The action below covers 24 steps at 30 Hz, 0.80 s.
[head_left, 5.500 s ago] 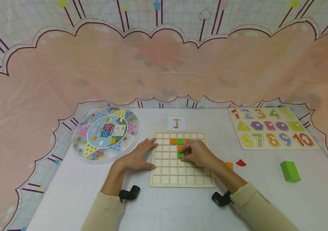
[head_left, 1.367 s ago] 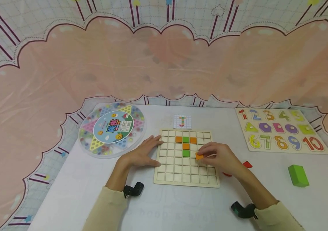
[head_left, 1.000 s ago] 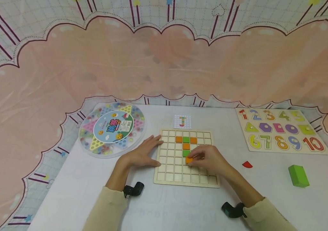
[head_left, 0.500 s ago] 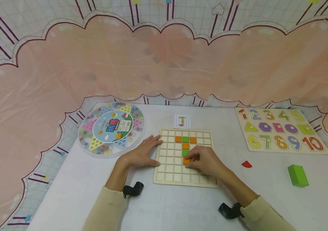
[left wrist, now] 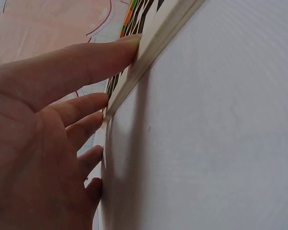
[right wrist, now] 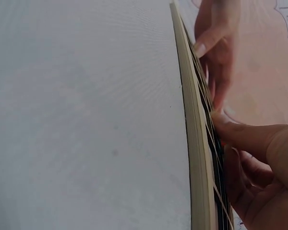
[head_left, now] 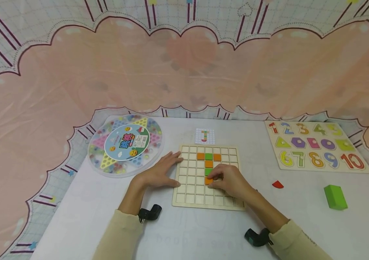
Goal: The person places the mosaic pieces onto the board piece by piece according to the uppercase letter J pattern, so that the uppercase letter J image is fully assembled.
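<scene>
- The orange tile lies on your grid board, at the foot of the coloured column, directly below the lower green tile.
- A moment ago you held it to the right of that column; now it has come into line, so the column runs four tiles, counting the middle one of the top row.
- Your right hand has thumb and forefinger pinching that tile; you cannot tell whether it sits fully flat.
- Your left hand stays at the board's left edge, fingers spread, thumb touching the rim.
- Just beyond the board, the card shows a similar shape with red at its foot; your layout now seems closer to it, though no red shows in your column.
- On the table to your right lie a red piece, a green block and, farther back, the number board.
- The round game box lies beyond your left hand.
</scene>
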Available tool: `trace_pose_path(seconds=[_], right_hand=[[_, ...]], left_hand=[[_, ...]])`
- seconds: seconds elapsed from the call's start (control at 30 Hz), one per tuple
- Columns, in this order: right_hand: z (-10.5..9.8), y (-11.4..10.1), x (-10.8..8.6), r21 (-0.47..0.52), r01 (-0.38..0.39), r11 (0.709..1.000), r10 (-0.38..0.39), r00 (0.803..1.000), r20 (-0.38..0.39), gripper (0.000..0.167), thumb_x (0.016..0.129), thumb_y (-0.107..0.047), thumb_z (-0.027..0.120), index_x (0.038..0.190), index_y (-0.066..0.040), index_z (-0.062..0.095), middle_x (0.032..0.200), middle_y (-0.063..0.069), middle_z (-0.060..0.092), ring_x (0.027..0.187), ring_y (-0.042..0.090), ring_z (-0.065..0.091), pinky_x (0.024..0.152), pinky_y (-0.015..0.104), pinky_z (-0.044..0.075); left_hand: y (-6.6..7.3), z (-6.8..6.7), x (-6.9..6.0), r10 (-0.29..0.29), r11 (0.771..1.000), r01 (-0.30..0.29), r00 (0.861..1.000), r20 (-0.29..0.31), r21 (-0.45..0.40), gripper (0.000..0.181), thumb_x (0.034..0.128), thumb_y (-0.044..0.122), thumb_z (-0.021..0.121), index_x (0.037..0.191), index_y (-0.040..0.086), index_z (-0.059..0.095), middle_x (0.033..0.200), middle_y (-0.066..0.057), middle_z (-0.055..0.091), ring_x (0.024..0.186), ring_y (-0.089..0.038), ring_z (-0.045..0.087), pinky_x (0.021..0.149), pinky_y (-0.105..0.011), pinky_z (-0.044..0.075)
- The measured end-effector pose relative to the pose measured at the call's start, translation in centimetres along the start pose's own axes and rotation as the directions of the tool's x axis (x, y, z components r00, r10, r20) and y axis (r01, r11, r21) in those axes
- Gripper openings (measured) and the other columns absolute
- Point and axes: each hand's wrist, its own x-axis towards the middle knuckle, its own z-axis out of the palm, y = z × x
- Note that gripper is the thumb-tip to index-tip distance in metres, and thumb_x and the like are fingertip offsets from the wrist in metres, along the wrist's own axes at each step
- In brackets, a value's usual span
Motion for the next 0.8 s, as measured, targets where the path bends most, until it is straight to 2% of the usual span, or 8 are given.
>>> trace_pose_path(seconds=[0.17, 0.47, 0.67, 0.8], right_hand=[[0.1, -0.1, -0.1, -0.006, -0.009, 1.000, 0.009, 1.000, -0.016, 0.016, 0.076, -0.013, 0.089, 0.091, -0.015, 0.081, 0.096, -0.003, 0.070, 0.092, 0.010, 0.063, 0.083, 0.022, 0.056], [-0.3, -0.2, 0.0, 0.001, -0.022, 1.000, 0.022, 1.000, 0.008, 0.017, 0.077, -0.012, 0.088, 0.092, -0.016, 0.082, 0.098, -0.002, 0.069, 0.091, 0.011, 0.062, 0.080, 0.020, 0.054], [-0.7, -0.3, -0.1, 0.007, -0.028, 1.000, 0.027, 0.998, 0.059, 0.019, 0.078, -0.015, 0.088, 0.095, -0.016, 0.082, 0.101, -0.002, 0.068, 0.094, 0.011, 0.061, 0.082, 0.020, 0.053], [-1.2, -0.5, -0.2, 0.012, -0.006, 1.000, 0.005, 0.995, 0.103, 0.021, 0.079, -0.017, 0.087, 0.099, -0.015, 0.081, 0.103, -0.002, 0.068, 0.094, 0.012, 0.058, 0.080, 0.019, 0.051]], left_hand=[[0.0, 0.0, 0.0, -0.002, 1.000, 0.002, 1.000, 0.001, -0.003, 0.086, 0.0824, 0.021, 0.080, 0.156, 0.007, 0.038, 0.174, -0.009, 0.015, 0.163, -0.036, 0.000, 0.131, -0.059, 0.009], [0.1, -0.1, 0.2, -0.010, 1.000, 0.010, 1.000, 0.006, 0.012, 0.086, 0.0827, 0.021, 0.079, 0.157, 0.009, 0.038, 0.174, -0.006, 0.014, 0.163, -0.034, -0.001, 0.131, -0.058, 0.008], [0.1, 0.0, 0.2, -0.010, 1.000, 0.010, 1.000, 0.012, 0.014, 0.086, 0.0826, 0.022, 0.079, 0.157, 0.009, 0.038, 0.174, -0.008, 0.015, 0.163, -0.035, 0.000, 0.131, -0.059, 0.009], [0.0, -0.1, 0.2, -0.007, 1.000, 0.007, 1.000, 0.012, 0.011, 0.086, 0.0827, 0.022, 0.080, 0.157, 0.008, 0.038, 0.174, -0.009, 0.014, 0.163, -0.036, 0.000, 0.131, -0.059, 0.008]])
